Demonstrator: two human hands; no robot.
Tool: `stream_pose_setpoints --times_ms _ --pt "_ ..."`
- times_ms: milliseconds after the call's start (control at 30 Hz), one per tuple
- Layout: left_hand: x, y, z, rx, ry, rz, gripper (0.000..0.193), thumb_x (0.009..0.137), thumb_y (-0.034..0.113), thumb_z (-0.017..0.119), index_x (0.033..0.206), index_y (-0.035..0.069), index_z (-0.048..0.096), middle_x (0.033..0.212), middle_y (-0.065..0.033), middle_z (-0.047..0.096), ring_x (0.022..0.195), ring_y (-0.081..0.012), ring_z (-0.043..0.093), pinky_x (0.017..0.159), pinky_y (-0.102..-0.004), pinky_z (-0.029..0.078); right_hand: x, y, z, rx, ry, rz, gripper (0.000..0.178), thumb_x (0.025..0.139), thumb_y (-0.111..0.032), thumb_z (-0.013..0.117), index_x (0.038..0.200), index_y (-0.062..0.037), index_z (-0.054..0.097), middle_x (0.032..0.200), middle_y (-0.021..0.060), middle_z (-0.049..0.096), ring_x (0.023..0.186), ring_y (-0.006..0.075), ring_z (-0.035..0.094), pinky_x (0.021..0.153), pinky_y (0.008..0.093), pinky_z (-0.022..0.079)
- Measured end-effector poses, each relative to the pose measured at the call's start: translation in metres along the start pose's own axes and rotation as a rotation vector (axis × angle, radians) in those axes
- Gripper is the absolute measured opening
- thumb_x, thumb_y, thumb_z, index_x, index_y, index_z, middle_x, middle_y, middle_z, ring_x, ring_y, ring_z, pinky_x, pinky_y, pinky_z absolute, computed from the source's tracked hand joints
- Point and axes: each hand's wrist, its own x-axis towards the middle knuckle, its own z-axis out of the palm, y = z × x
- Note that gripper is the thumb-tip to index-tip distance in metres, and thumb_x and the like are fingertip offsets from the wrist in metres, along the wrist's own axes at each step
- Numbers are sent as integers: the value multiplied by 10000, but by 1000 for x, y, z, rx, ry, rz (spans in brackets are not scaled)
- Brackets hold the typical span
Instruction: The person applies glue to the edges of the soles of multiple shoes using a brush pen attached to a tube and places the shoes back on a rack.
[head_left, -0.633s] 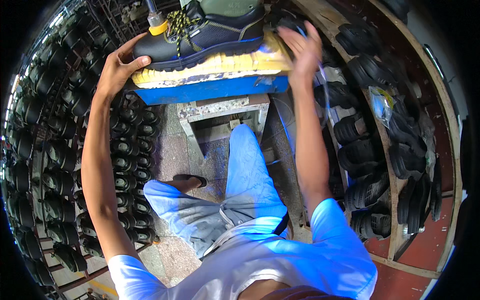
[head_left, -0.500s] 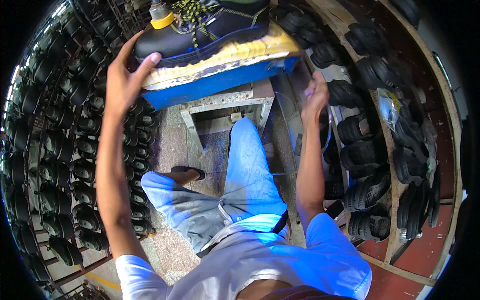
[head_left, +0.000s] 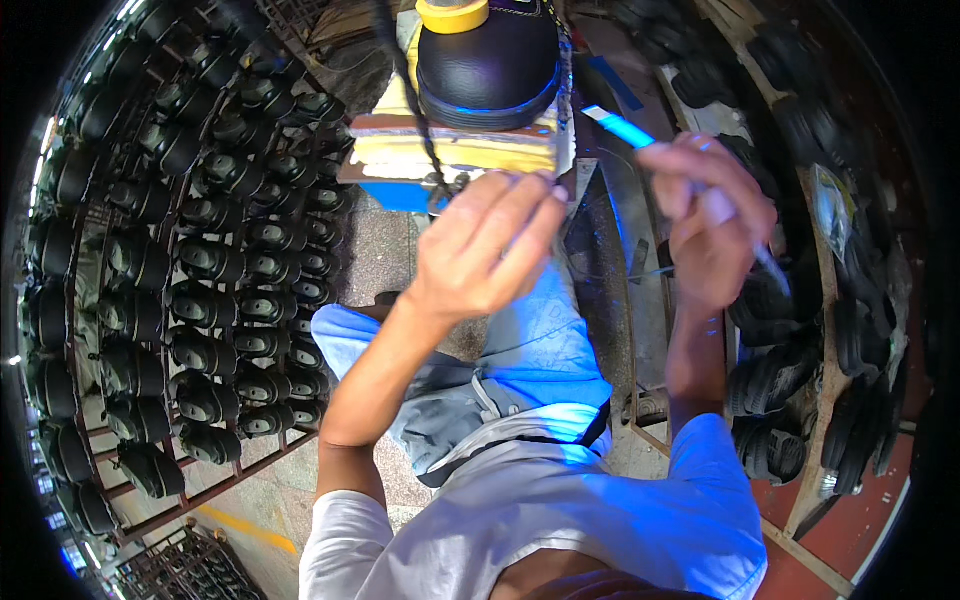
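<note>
A black shoe (head_left: 488, 75) with a rounded toe pointing toward me rests on a yellow-and-white padded block (head_left: 460, 155) with a blue side. A yellow ring (head_left: 452, 15) bears on its upper part. My left hand (head_left: 490, 245) is at the block's front edge with its fingers curled; whatever is under the fingertips is hidden. Beside its index finger hangs a knotted dark cord (head_left: 425, 130); whether they touch is unclear. Off to the right, my right hand (head_left: 715, 220), blurred, is closed around a slim light-blue stick-like tool (head_left: 620, 127) with a flat pale tip.
Racks of black shoes (head_left: 210, 260) fill the left side. On the right, wooden shelves (head_left: 815, 420) carry black soles (head_left: 765, 385) and a clear plastic bag (head_left: 832, 205). My knee (head_left: 540, 310) is just below the block.
The block and shoe have turned from side-on to toe toward me. My left hand has left the shoe's toe for the block's front edge. My right hand has moved rightward; its tool now shows clearly.
</note>
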Motion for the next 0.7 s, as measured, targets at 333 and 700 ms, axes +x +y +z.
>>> stream_pose_setpoints --times_ms 333,700 --pt "18 29 23 22 -22 -38 331 778 67 671 1084 -60 683 1055 -138 659 988 -273 660 879 -363 572 28 -8 23 -444 -181 -259 313 903 -109 471 973 39 738 671 101 613 605 164 636 547 284 506" --pt "-14 -32 -34 -27 44 -146 251 720 -11 666 964 21 719 959 -97 712 904 -286 687 827 -381 573 34 31 54 -164 -70 -194 344 898 -40 423 972 54 746 670 78 631 568 111 567 527 249 444"
